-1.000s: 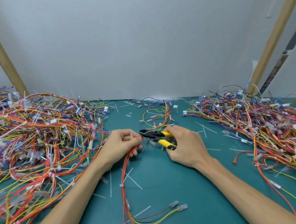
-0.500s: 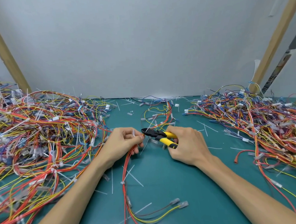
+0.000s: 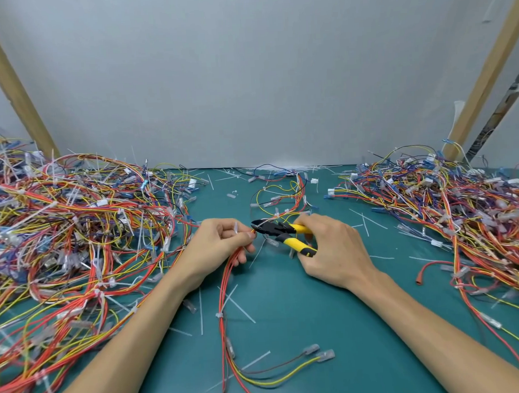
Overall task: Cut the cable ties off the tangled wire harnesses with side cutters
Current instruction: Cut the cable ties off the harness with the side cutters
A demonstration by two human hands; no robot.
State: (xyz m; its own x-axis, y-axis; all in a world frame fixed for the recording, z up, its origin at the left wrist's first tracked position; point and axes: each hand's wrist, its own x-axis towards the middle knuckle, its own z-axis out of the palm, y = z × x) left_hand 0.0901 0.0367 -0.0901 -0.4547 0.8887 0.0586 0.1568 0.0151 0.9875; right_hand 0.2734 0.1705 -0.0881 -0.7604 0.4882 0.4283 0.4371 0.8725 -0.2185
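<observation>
Left hand (image 3: 221,246) pinching the red-and-yellow wire harness (image 3: 228,288), right hand (image 3: 335,252) gripping yellow-handled side cutters (image 3: 284,234), we should nip only the white plastic tie (image 3: 236,227).

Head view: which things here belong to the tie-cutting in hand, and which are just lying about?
In hand: side cutters, held by right hand; red harness, gripped by left hand; white cable tie at the left fingers.
Lying about: left wire heap; right wire heap; loose tie offcuts on the green mat.
</observation>
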